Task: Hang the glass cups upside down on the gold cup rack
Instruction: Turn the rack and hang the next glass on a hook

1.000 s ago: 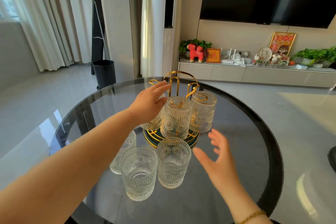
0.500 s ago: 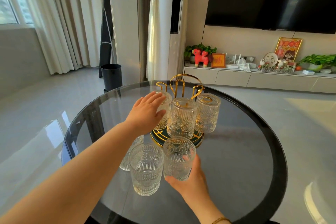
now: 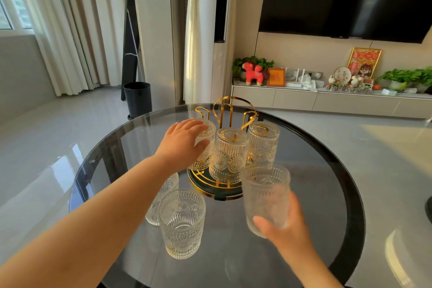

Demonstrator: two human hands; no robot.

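Note:
The gold cup rack (image 3: pixel 228 110) stands on a dark round base at the middle of the glass table (image 3: pixel 327 194). Three ribbed glass cups hang upside down on it: left (image 3: pixel 205 147), middle (image 3: pixel 230 154) and right (image 3: pixel 264 141). My left hand (image 3: pixel 184 142) rests on the left hung cup, fingers wrapped round its side. My right hand (image 3: pixel 282 229) holds another glass cup (image 3: pixel 266 196) upright, lifted off the table to the right of the rack's base. Two more cups stand upright near me: one in front (image 3: pixel 182 222), one (image 3: pixel 163 196) partly hidden behind my left forearm.
The round table has a black rim (image 3: pixel 350 194). Beyond it are a black bin (image 3: pixel 138 98) on the floor, curtains at the left, and a low TV cabinet (image 3: pixel 327 100) with ornaments and plants under a wall-mounted screen.
My right hand closed on the front right cup, lifted it off the table and carried it to the right. My left hand settled onto the left hung cup.

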